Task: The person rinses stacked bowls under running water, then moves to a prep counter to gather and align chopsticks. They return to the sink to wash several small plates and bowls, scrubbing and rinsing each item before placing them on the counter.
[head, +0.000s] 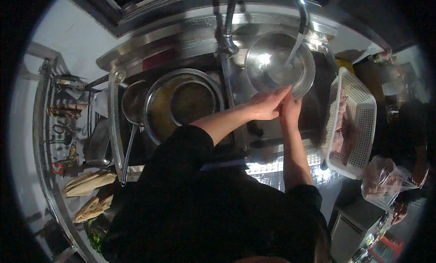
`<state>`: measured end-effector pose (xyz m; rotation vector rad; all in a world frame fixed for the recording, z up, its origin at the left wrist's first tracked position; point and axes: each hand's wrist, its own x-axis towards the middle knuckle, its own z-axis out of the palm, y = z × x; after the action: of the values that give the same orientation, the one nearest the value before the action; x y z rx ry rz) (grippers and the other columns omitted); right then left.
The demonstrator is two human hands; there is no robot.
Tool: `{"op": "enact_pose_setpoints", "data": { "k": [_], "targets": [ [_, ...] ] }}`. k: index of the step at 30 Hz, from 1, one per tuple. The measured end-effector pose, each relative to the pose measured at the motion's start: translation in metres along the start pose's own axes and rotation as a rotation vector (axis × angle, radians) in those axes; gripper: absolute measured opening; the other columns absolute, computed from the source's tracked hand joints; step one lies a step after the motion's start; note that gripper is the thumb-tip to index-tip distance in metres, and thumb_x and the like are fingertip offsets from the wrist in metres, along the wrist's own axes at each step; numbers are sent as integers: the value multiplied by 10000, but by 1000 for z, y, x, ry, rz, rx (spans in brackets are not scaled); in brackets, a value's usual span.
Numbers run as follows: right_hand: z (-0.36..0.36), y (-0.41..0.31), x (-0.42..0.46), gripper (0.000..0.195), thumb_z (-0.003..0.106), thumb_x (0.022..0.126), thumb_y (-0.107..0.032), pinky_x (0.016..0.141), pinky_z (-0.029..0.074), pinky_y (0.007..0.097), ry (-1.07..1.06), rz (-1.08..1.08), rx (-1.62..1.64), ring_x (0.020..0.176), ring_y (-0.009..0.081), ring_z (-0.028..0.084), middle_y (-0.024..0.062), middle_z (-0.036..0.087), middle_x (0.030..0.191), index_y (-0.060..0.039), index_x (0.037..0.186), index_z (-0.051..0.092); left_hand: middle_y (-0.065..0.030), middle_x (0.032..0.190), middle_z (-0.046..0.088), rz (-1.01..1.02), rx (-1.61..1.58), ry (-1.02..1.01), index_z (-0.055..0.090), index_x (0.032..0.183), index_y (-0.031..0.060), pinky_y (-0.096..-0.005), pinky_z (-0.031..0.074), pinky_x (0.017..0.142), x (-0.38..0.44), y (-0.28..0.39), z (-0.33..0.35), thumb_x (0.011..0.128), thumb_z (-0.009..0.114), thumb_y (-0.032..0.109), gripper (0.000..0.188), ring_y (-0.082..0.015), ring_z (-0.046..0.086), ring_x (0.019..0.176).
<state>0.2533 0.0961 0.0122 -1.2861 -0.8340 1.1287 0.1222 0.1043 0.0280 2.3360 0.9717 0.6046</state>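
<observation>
Water runs from a curved metal faucet into a round stainless steel bowl in the right basin of a sink. My left hand and my right hand meet at the bowl's near rim, with the fingers close together. Whether they grip the rim or only touch each other cannot be told, since the fingers overlap. In the left basin, beyond my left forearm, a large metal pot holds a smaller round vessel and yellowish liquid.
A long-handled metal ladle lies left of the pot. On the right, a white perforated plastic basket holds pinkish meat. Beside it another person's hand is at a clear plastic bag of meat. A metal rack stands left.
</observation>
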Motion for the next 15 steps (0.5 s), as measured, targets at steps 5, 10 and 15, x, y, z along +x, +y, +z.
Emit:
{"op": "enact_pose_setpoints", "data": {
  "k": [5,10,15],
  "targets": [
    [-50,13,-3,548,478,830,-28,862,421,306,20,-228,-346,1021,221,518,163,474,1218,-19,1341,278,-87,1383,368,307,435,50,387,1303,28,-382,257,1083,21,-106,7,847,432,166,478,-256,341,1281],
    [-39,18,8,621,484,810,-11,845,431,296,52,-80,-153,1014,205,516,150,480,1217,-69,1379,243,-83,1365,401,-315,282,-173,459,1268,108,-354,303,1021,51,-55,23,804,496,160,468,-257,371,1250],
    [-40,2,16,573,480,797,-38,811,433,291,23,-18,-189,952,175,523,98,539,1117,-60,1346,316,-117,1339,410,34,17,-208,420,1283,132,-399,373,983,29,-21,43,819,470,129,467,-300,438,1184]
  ]
}}
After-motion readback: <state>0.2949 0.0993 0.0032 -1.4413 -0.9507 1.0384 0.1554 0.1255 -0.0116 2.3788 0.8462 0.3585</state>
